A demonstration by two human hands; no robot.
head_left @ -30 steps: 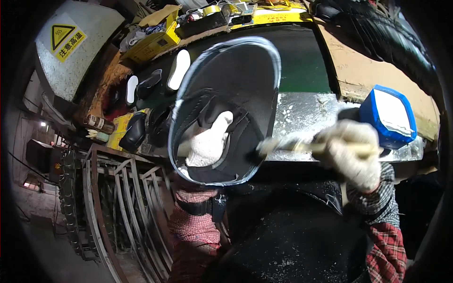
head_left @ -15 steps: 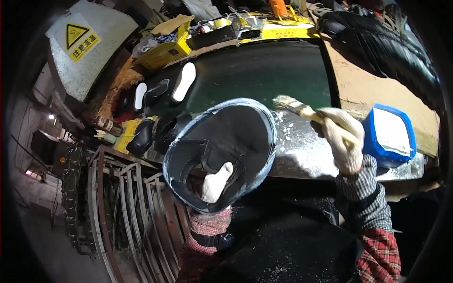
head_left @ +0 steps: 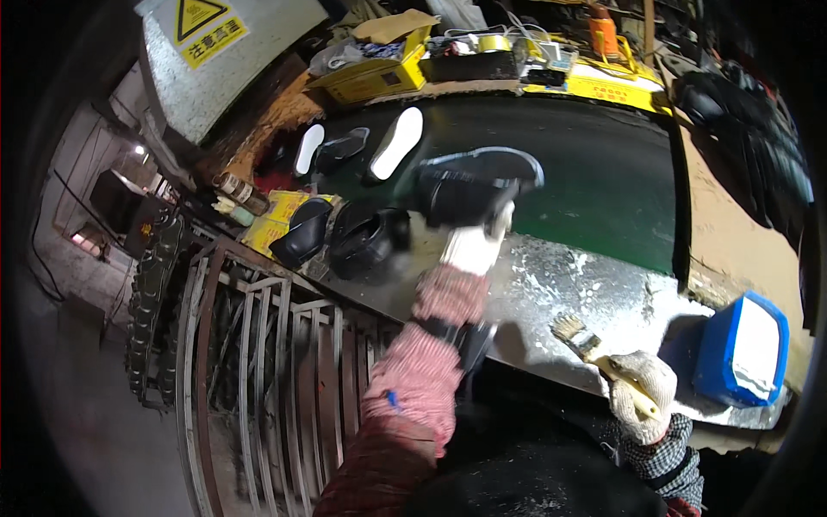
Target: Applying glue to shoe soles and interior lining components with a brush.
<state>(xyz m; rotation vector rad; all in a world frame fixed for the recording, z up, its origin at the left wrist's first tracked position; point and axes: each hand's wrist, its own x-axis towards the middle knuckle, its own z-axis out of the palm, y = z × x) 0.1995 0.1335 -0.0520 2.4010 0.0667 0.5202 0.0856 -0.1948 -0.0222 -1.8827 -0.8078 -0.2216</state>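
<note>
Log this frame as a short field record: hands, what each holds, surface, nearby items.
left hand: gloved, grip on black shoe, held over the green belt
right hand: gloved, grip on brush, bristles up-left
surface: paint-spattered metal bench
near right hand: blue tub on the bench
left of shoe: more black shoes, white insoles

We saw a black shoe (head_left: pixel 472 188) with a pale-edged sole, blurred, held out at arm's length in the gloved left hand (head_left: pixel 472 246), just above the hand and tilted, sole turned up and away. The right hand (head_left: pixel 639 398), also gloved, gripped a brush (head_left: pixel 594 353) by its pale handle, bristles pointing up and left of the hand, well apart from the shoe.
</note>
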